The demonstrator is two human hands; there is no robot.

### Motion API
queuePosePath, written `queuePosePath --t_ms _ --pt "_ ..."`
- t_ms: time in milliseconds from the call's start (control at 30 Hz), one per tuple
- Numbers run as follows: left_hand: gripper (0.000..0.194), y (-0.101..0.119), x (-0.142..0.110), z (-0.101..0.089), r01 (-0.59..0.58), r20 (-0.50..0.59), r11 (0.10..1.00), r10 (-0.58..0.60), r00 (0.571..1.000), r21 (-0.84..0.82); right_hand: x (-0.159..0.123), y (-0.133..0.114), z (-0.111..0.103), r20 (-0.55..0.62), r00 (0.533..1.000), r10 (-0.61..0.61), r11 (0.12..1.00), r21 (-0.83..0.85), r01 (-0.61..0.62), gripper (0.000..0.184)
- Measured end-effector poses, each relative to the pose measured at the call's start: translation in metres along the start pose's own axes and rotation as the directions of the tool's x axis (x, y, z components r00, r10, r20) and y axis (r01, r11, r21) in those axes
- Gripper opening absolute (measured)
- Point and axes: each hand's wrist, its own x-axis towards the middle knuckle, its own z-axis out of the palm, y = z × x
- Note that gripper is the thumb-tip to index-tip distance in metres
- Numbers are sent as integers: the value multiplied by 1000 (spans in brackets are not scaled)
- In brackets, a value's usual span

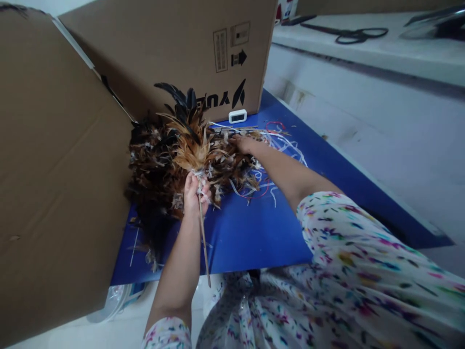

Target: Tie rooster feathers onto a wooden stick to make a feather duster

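One feathered stick (204, 237) gripped by left hand (192, 195) | right hand (244, 144) amid feathers (150, 160), grip unclear | carton (163, 43): inverted "YU"

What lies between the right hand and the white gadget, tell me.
In the head view, some thin sticks lie between the right hand, which is on brown feathers, and the white gadget.

Orange-black feathers (192, 150), blue table (240, 235); speckled sleeve (336, 230)
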Motion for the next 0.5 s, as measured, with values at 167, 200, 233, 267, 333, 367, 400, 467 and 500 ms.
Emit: queuePosePath --t_ms 167,200,233,267,333,367,400,467,500 --pt "29 -3 2 -4 -3 8 1000 2 1000 12 7 2 -3 98 995 15 999 -47 -10 39" --pt "30 -3 2 -4 -2 13 1000 1 1000 6 7 3 -7 105 994 35 998 -58 -29 38" --pt "31 -3 2 -4 -3 15 1000 3 1000 -1 7 4 -12 100 994 50 997 -67 -44 37" --pt "31 -3 2 -4 -4 13 1000 4 1000 -8 7 6 -18 79 995 56 996 -71 -50 37" --pt "31 -2 2 -4 -2 -7 1000 2 1000 -8 5 11 -33 -2 1000 31 998 -58 -31 35" --pt "30 -1 2 -3 -2 -20 1000 2 1000 -2 4 13 -42 -49 999 5 999 -42 -7 34" --pt "30 -1 1 -2 -1 -31 1000 1 1000 4 2 15 -51 -91 996 -17 1000 -21 15 33" --pt "29 1 1 -1 -3 -39 1000 4 999 9 -2 18 -68 -159 987 -38 999 27 43 30" --pt "30 2 1 -1 -6 -37 1000 6 999 5 -4 19 -77 -191 981 -39 997 54 50 29"
